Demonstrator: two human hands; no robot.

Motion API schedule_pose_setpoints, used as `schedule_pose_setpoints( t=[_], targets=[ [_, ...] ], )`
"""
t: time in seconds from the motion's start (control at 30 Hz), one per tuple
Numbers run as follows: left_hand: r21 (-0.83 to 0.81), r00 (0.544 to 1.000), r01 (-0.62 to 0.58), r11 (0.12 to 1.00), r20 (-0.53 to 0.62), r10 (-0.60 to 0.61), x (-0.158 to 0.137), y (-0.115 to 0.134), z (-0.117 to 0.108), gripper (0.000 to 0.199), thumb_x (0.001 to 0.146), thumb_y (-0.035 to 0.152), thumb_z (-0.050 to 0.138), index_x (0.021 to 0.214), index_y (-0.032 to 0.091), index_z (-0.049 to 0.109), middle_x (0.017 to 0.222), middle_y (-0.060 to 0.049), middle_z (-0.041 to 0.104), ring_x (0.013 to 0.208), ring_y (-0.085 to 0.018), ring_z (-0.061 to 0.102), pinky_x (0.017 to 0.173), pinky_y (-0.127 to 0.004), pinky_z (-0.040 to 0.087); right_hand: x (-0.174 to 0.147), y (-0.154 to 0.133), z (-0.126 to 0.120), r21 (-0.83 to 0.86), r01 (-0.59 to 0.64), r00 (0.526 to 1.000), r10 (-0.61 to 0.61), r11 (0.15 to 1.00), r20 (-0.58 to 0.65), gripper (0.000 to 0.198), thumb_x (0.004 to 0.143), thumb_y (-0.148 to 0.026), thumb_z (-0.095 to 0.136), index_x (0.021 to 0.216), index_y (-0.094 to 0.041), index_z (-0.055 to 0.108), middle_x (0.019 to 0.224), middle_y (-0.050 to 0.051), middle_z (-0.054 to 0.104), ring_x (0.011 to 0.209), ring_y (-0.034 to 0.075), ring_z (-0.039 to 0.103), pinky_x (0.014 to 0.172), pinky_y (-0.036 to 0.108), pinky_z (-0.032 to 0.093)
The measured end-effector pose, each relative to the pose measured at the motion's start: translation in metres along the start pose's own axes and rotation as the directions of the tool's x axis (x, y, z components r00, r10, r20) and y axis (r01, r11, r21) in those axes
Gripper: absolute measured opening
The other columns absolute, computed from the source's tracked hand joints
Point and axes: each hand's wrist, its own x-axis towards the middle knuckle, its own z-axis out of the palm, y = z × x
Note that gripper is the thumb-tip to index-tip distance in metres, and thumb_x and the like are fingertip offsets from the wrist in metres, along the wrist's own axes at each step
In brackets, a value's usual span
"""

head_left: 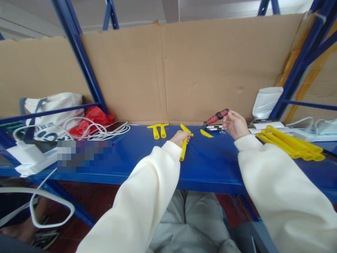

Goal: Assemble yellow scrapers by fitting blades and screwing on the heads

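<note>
My left hand [180,137] is closed around a yellow plastic scraper [183,150], a tube-like handle with a flat blade at its far end. In my right hand [235,124] the fingers grip the butt of a screwdriver [216,117] with a red and black handle. Its thin shaft slants down left to the scraper's head, by my left fingers; whether the tip is in a screw I cannot make out. A loose yellow blade piece [206,133] lies just right of the scraper. Two T-shaped yellow scrapers [159,130] rest together further left.
Several yellow tubular handles [292,142] are piled at the right, near a white pouch [267,102]. White cables [110,131], a red plastic bag [92,121] and a white tote bag [56,116] crowd the left. Cardboard [210,70] walls the back of the blue shelf [147,161].
</note>
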Motion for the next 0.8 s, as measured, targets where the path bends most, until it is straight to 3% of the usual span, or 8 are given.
schedule_pose_setpoints(
  t=[0.2, 0.43, 0.6, 0.8],
  targets=[
    [0.004, 1.0, 0.01, 1.0, -0.008, -0.01, -0.001, 0.0009, 0.0005, 0.031, 0.085, 0.0, 0.052, 0.058, 0.014, 0.049, 0.042, 0.004, 0.042, 0.039, -0.007, 0.038, 0.045, -0.022, 0.03, -0.001, 0.0009, 0.0012, 0.0, 0.019, 0.997, -0.019, 1.0, -0.069, 0.045, 0.06, -0.045, 0.083, 0.074, -0.023, 0.047, 0.05, -0.01, 0.047, 0.037, 0.006, 0.04, 0.033, 0.018, 0.031],
    [-0.006, 1.0, 0.01, 1.0, -0.008, -0.011, 0.0013, -0.0003, 0.0002, 0.018, 0.084, 0.001, 0.053, 0.07, 0.011, 0.058, 0.041, 0.005, 0.042, 0.037, -0.007, 0.038, 0.042, -0.02, 0.03, -0.0015, 0.0018, 0.001, -0.014, -0.001, 0.998, 0.0, 1.0, -0.064, 0.047, 0.061, -0.053, 0.081, 0.07, -0.022, 0.047, 0.041, -0.011, 0.034, 0.034, 0.006, 0.035, 0.032, 0.018, 0.029],
    [-0.013, 1.0, 0.017, 1.0, -0.008, -0.017, 0.0013, -0.0005, 0.0002, 0.02, 0.084, 0.003, 0.056, 0.066, 0.012, 0.056, 0.042, 0.005, 0.042, 0.037, -0.006, 0.038, 0.042, -0.02, 0.03, -0.0016, 0.0001, 0.0014, -0.02, 0.014, 0.999, -0.015, 1.0, -0.041, 0.041, 0.065, -0.052, 0.078, 0.073, -0.022, 0.051, 0.044, -0.009, 0.041, 0.037, 0.007, 0.041, 0.033, 0.019, 0.031],
    [-0.009, 1.0, 0.012, 1.0, -0.009, -0.012, 0.0018, -0.0013, 0.0, 0.019, 0.084, 0.001, 0.054, 0.068, 0.011, 0.057, 0.041, 0.005, 0.042, 0.037, -0.006, 0.037, 0.043, -0.02, 0.03, -0.0025, -0.0017, 0.0035, -0.009, -0.001, 1.0, 0.0, 1.0, -0.015, 0.041, 0.061, -0.046, 0.082, 0.073, -0.022, 0.051, 0.047, -0.008, 0.047, 0.039, 0.007, 0.043, 0.035, 0.018, 0.034]
  ],
)
